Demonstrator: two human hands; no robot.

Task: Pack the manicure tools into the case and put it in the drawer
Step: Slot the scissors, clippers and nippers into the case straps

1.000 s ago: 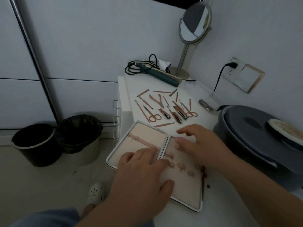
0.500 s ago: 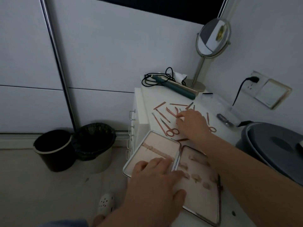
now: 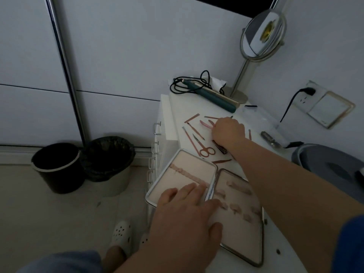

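Two hands at work: left hand (image 3: 185, 217) presses flat on the open case (image 3: 183, 170); right hand (image 3: 228, 133) reaches among scattered manicure tools (image 3: 204, 149), its grip unclear.

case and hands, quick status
Left hand flat on open case, holding it down. Right hand on the loose tools, grip unclear. Case empty; nothing in the way.
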